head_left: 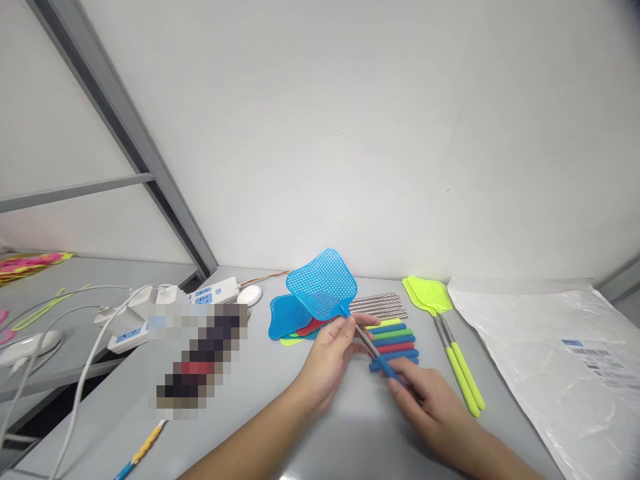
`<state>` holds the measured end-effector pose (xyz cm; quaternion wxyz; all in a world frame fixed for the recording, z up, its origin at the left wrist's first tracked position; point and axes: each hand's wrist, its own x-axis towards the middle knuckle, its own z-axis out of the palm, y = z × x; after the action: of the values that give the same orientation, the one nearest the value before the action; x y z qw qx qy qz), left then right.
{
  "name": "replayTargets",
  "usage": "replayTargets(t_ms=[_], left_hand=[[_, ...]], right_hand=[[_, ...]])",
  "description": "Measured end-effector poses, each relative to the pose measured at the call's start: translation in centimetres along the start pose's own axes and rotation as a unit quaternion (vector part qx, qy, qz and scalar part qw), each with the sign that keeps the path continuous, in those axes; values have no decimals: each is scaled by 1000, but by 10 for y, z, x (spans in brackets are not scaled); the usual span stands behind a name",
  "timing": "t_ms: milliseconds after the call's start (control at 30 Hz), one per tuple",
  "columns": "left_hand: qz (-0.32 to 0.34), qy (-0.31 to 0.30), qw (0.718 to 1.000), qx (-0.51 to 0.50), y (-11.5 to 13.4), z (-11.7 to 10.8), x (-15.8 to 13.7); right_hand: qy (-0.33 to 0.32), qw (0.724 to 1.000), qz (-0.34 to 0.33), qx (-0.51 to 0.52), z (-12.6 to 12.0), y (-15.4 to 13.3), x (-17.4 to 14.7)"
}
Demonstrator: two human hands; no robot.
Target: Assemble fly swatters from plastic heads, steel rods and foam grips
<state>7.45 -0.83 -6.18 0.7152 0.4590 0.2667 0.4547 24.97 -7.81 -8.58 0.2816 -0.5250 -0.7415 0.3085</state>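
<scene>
Both hands hold one blue fly swatter (pixel 324 280), tilted with its mesh head up and to the left. My left hand (pixel 327 363) pinches it where the head meets the metal rod. Lower down, my right hand (pixel 427 393) is closed around its blue grip. Behind the swatter lie loose mesh heads (pixel 287 317) in blue, red and green, partly covered. Several bare metal rods (pixel 383 307) rest side by side beyond my hands. Nearer to me are several foam grips (pixel 397 339) in blue, green, red and yellow.
Two yellow-green fly swatters (pixel 453 347) lie on the right, beside a white plastic mailing bag (pixel 555 353). To the left are power strips (pixel 215 292) with white cables, a round white device (pixel 249 295) and a blurred-out object (pixel 203 357). A white wall (pixel 380 133) stands behind.
</scene>
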Motion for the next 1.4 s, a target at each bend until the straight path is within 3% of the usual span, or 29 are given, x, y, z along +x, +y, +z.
replayTargets(t_ms=[300,533,633,733,833,1067,1400], left_hand=[[3,36,999,-22,1,-3,2],[10,62,998,-29,-2,-2,1],[17,71,997,-15,-2,-2,1],[26,86,996,-3,0,-2,1],[32,96,995,-2,2,-3,2],[5,80,997,-10,-2,-7,5],[-12,53,998,-15,0,-9,7]], right_hand=[[32,999,-22,-20,-8,-2,4],[52,992,-44,-104,-8,2,5],[74,973,-92,-200,-6,8,6],[130,931,-160,-303,-4,14,6],[168,907,-188,-336,-3,15,6],[130,953,-126,-243,-5,15,4],[122,981,-64,-138,-7,14,3]])
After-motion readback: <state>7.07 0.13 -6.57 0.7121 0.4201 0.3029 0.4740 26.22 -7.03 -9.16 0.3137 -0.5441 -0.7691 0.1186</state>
